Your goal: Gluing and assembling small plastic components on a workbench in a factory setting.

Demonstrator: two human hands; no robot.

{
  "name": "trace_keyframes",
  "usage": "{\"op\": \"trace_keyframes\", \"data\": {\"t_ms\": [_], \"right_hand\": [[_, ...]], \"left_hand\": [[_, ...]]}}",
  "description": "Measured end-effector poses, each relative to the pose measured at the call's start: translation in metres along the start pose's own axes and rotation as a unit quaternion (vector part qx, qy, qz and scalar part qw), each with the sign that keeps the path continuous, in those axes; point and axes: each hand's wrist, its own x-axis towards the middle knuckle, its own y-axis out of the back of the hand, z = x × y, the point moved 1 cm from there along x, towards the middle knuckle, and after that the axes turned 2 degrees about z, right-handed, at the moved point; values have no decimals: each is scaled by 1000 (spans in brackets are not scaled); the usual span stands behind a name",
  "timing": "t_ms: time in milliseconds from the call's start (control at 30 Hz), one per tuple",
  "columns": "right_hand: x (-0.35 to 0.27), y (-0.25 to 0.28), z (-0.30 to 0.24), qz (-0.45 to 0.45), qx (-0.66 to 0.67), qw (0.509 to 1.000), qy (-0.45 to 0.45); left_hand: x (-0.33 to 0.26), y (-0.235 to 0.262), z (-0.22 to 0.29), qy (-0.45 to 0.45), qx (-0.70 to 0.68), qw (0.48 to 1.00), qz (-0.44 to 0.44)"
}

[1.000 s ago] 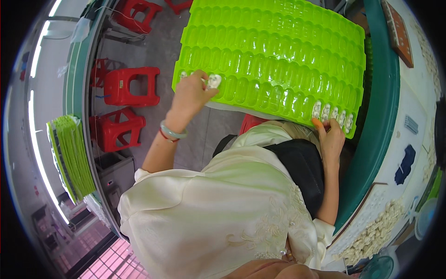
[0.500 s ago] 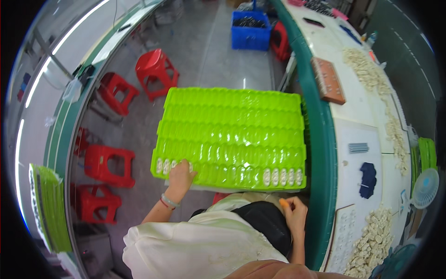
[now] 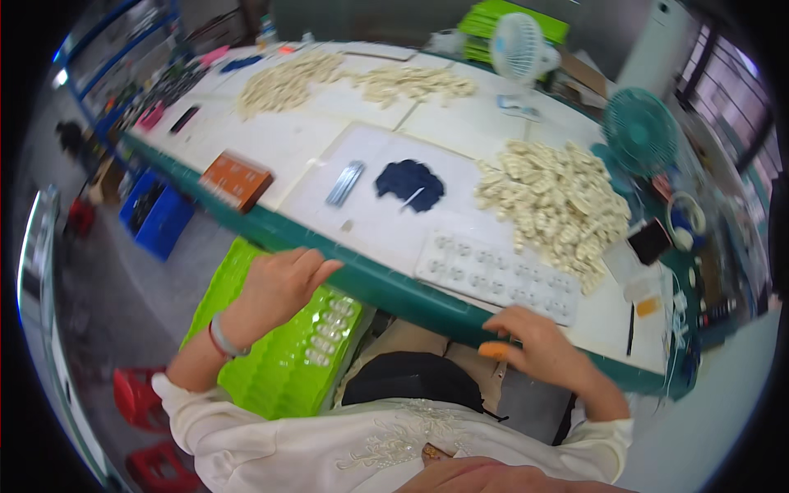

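Note:
My left hand (image 3: 283, 287) is above the bright green ribbed tray (image 3: 255, 374), close to the table's green edge. Its fingers are curled in, and whatever they hold, if anything, is hidden. Several shiny white oval pieces (image 3: 330, 333) sit in a row at the tray's near end. On the right, my right hand (image 3: 534, 341) hovers at the table edge with thumb and fingers apart and nothing between them. An orange finger cot (image 3: 495, 351) covers its thumb. Just beyond it lies a flat white board (image 3: 427, 267) bearing rows of small shiny ovals.
A heap of cream pieces (image 3: 559, 201) covers the table's right part. Dark blue cloth (image 3: 409, 185), grey-blue strips (image 3: 345, 182) and an orange-brown block (image 3: 237, 181) lie mid-table. A white fan (image 3: 519, 45) and a green fan (image 3: 641, 131) stand behind. Red stools (image 3: 144, 398) are at lower left.
My view has swung right toward the table. My left hand has left the tray's row of pieces and risen; my right hand has moved from my lap to the table edge and opened.

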Motion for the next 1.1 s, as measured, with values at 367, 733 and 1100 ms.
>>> {"op": "trace_keyframes", "data": {"t_ms": [367,733,1100], "right_hand": [[207,115,172,80,-383,903,-178],[242,209,364,141,-330,816,-454],[242,196,415,79,-238,834,-491]], "left_hand": [[268,-222,22,-158,-144,972,-94],[350,-332,22,-50,-246,963,-95],[397,-376,82,-60,-421,898,-110]]}}
